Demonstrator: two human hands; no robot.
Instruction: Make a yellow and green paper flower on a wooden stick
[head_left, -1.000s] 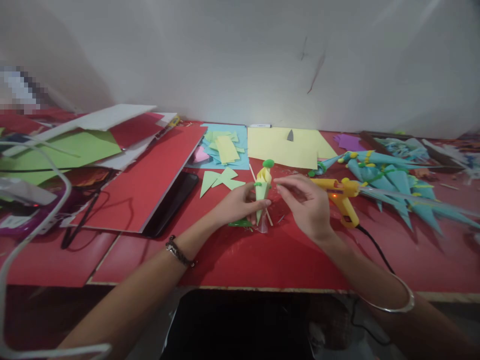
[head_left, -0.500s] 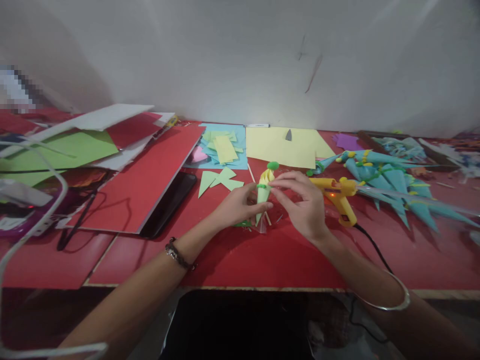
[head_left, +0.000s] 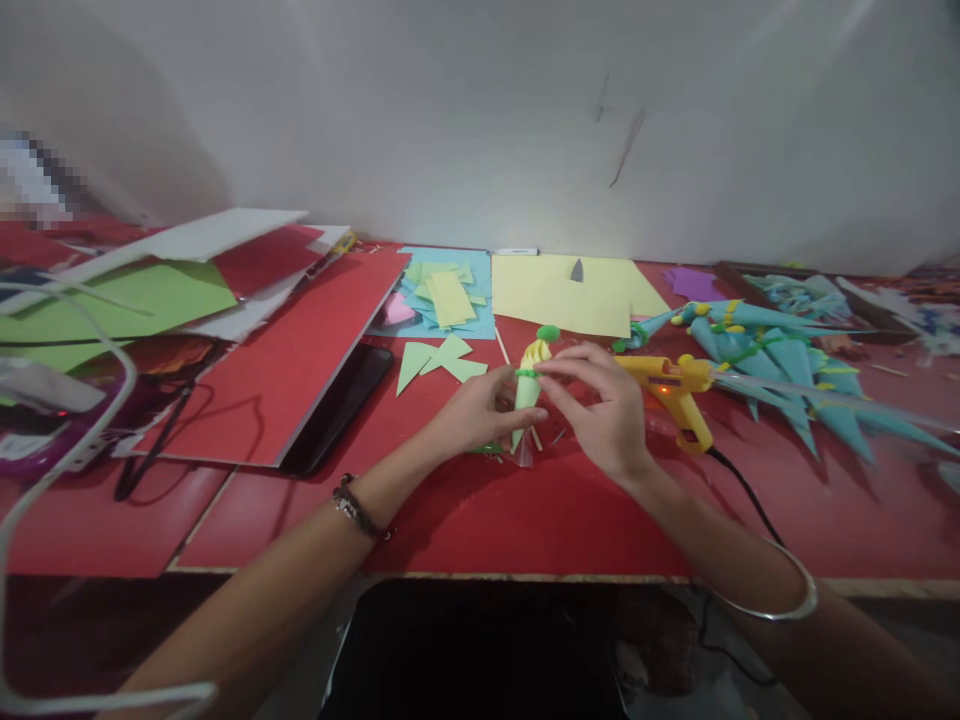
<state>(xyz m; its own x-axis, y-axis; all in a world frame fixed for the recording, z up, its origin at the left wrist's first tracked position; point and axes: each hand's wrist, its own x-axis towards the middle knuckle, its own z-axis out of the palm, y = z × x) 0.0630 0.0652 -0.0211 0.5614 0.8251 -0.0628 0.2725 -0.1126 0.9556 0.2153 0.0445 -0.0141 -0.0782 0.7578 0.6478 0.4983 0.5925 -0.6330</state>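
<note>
A pale green paper cone (head_left: 528,391) stands nearly upright over the red table, with a yellow swirl (head_left: 535,354) and a green round piece (head_left: 548,333) on top. A green band circles the cone's upper edge. My left hand (head_left: 480,410) is closed round the cone from the left, thumb across its lower part. From the right, my right hand (head_left: 606,408) pinches at the band with thumb and forefinger; whatever lies between those fingertips is too small to make out.
Right of my hands lies a yellow glue gun (head_left: 679,390) with its cord, near blue paper cones (head_left: 795,370). Green paper triangles (head_left: 414,364), yellow sheets (head_left: 562,290) and small paper strips (head_left: 450,298) lie behind. A red board (head_left: 292,350) rests over a black object (head_left: 345,410).
The cone and its top have shifted very slightly right. My right hand has edged a little left, its fingers still at the band.
</note>
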